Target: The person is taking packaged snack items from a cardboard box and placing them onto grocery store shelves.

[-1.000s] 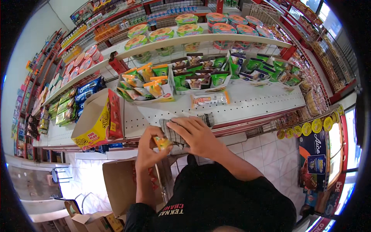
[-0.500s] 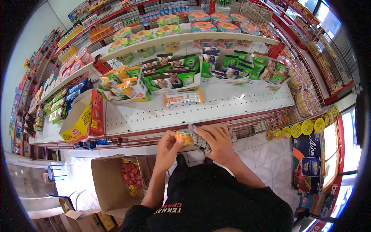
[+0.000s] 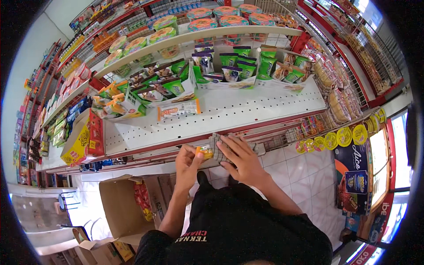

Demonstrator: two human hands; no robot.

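Observation:
A small yellow-orange snack packet (image 3: 204, 153) is pinched between the thumb and fingers of my left hand (image 3: 187, 164), in front of the shelf edge. My right hand (image 3: 244, 160) presses a grey checkered cloth (image 3: 216, 149) onto the packet's right end, covering that part. Just beyond, a white and orange snack packet (image 3: 179, 109) lies flat on the white perforated shelf (image 3: 221, 112). Behind it stand open display boxes of green and brown snack packets (image 3: 161, 86), with orange-topped packets (image 3: 115, 104) in the box to the left.
On the shelf's left end stands a yellow and red carton (image 3: 84, 140). An open cardboard box (image 3: 117, 205) with red packets sits on the floor at lower left. Bowl-shaped cups (image 3: 234, 21) line the shelf top. Yellow round-lidded tubs (image 3: 344, 136) hang at the right.
The shelf and its goods have shifted left in the picture as my view turned. My right hand's fingers have stretched further over the cloth; the left keeps its pinch on the packet.

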